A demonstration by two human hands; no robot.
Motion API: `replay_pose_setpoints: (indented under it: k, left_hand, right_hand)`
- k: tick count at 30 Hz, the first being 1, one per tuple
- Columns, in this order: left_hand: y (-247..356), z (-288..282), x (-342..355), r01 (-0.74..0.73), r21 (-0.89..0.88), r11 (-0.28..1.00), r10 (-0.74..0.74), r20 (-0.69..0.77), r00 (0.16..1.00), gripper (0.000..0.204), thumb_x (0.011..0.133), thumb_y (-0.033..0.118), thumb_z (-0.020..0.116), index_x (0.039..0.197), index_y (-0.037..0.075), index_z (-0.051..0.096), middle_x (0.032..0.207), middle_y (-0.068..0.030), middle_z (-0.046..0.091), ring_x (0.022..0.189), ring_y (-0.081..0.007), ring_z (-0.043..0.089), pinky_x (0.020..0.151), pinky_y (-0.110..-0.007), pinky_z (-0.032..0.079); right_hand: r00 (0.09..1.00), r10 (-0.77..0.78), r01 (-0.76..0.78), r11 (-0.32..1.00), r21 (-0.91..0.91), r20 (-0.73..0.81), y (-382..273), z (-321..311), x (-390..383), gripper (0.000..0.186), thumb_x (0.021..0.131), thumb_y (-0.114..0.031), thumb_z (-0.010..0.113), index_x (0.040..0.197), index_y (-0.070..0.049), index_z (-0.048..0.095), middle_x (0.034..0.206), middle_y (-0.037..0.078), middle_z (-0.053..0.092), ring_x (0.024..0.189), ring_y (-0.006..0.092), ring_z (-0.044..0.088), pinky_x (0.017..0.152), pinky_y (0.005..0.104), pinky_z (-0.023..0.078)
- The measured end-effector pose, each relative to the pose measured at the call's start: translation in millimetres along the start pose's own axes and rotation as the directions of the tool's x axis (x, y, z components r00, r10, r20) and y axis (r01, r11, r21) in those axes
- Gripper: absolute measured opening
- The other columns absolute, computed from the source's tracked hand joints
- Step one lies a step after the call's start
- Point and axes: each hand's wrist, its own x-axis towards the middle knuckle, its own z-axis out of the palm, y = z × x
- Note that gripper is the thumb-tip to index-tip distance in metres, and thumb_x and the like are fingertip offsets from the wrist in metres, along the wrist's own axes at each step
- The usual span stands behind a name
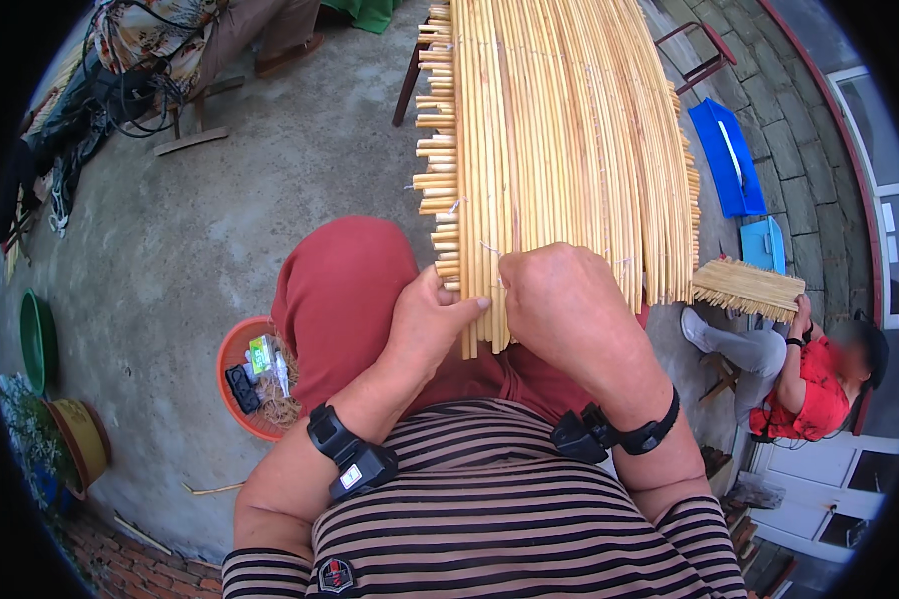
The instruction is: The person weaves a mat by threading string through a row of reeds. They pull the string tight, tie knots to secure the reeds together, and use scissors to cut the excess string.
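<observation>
Pinching a pale reed mat at its seven-o'clock corner, the left hand sits beside a closed right hand whose hold I cannot tell; the mat, stretching toward one o'clock, looks light and slightly slick; its stalks seem stiff but snappable, best gripped several together.

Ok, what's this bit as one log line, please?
left hand: touching stick mat | right hand: over mat, grasp hidden | orange tub: at person's left

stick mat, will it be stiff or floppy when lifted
The mat likely stays stiff lengthwise, given its long sticks side by side. Crosswise stick ends jut from its left edge, so it probably resists bending that way too; those ends might snag.
</observation>
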Motion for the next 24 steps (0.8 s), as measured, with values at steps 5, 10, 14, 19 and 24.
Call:
replay_pose_setpoints:
  k: [5, 10, 14, 19, 24]
  left_hand:
    - [-4, -5, 3, 0.012, 0.049, 0.999, -0.013, 0.006, 1.0, 0.033, 0.083, -0.002, 0.063, 0.113, -0.004, 0.049, 0.09, -0.0133, 0.067, 0.08, -0.0157, 0.067, 0.069, -0.026, 0.054]
    - [-2, -4, 3, 0.015, 0.094, 0.995, -0.015, -0.006, 1.0, 0.033, 0.082, -0.001, 0.065, 0.112, -0.003, 0.05, 0.088, -0.0132, 0.067, 0.078, -0.016, 0.067, 0.068, -0.026, 0.054]
    - [-2, -5, 3, 0.029, 0.094, 0.995, -0.028, -0.015, 1.0, 0.033, 0.082, -0.001, 0.065, 0.112, -0.003, 0.051, 0.09, -0.0138, 0.068, 0.08, -0.0168, 0.067, 0.068, -0.027, 0.054]
    - [3, -6, 1, 0.047, 0.102, 0.994, -0.048, 0.009, 0.999, 0.034, 0.082, 0.001, 0.066, 0.112, -0.003, 0.051, 0.09, -0.0142, 0.068, 0.081, -0.0171, 0.067, 0.069, -0.027, 0.054]
    - [6, -4, -2, 0.085, 0.139, 0.987, -0.088, 0.013, 0.996, 0.034, 0.083, 0.003, 0.065, 0.113, 0.0, 0.05, 0.083, -0.0062, 0.066, 0.068, -0.0098, 0.063, 0.06, -0.021, 0.049]
  right_hand:
    - [1.0, 0.002, 0.0, 0.996, -0.087, 0.03, -6, 7, 1, 0.013, 0.07, -0.014, 0.066, 0.071, -0.001, 0.069, 0.065, 0.017, 0.065, 0.062, 0.0307, 0.066, 0.059, 0.0398, 0.053]
    - [1.0, -0.001, 0.001, 0.993, -0.117, 0.003, -2, 8, 1, 0.012, 0.07, -0.015, 0.066, 0.071, -0.003, 0.069, 0.064, 0.015, 0.065, 0.061, 0.0289, 0.067, 0.058, 0.0382, 0.053]
    - [1.0, -0.014, 0.015, 0.994, -0.112, 0.006, -3, 12, -4, 0.012, 0.072, -0.015, 0.064, 0.072, -0.004, 0.068, 0.064, 0.015, 0.065, 0.06, 0.0283, 0.067, 0.057, 0.0379, 0.053]
    - [1.0, -0.026, 0.025, 0.993, -0.113, -0.002, -7, 10, -7, 0.011, 0.074, -0.015, 0.062, 0.073, -0.004, 0.067, 0.064, 0.015, 0.065, 0.061, 0.0284, 0.067, 0.057, 0.0386, 0.053]
    - [0.999, -0.04, 0.042, 0.996, -0.074, 0.024, -2, 2, -8, 0.013, 0.074, -0.015, 0.061, 0.073, -0.004, 0.068, 0.067, 0.015, 0.066, 0.063, 0.029, 0.067, 0.058, 0.0397, 0.053]
